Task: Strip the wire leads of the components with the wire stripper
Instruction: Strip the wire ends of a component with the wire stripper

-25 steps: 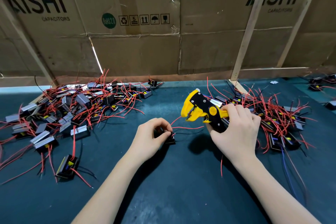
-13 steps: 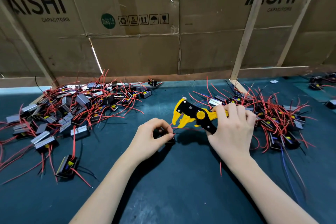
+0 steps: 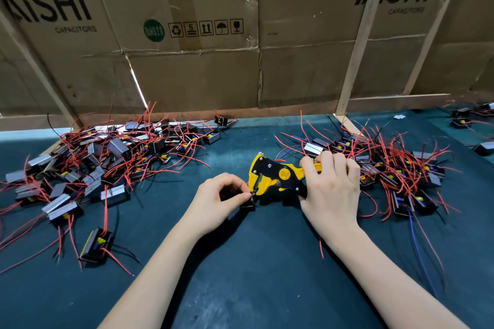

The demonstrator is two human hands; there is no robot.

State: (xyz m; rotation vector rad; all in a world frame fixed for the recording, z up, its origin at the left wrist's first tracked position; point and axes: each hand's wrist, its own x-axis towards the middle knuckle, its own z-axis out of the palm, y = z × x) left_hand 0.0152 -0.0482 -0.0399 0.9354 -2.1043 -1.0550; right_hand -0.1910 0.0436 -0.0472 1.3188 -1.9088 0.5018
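Swung down leftward since earlier, yellow-and-black wire stripper point(image 3: 278, 175) now gripped by right hand point(image 3: 332, 189) with its nose at the red lead pinched in left hand point(image 3: 217, 199) fingers point(image 3: 244, 196), black component point(image 3: 247, 205) beneath on the bench point(image 3: 240, 275), between heaps of components point(image 3: 107, 157).

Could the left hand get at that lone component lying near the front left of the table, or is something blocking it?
Probably yes. Only bare green mat lies between the left hand and the lone component, apart from its own loose wires. But that hand is now pinching another component at the wire stripper, so it must let go first.
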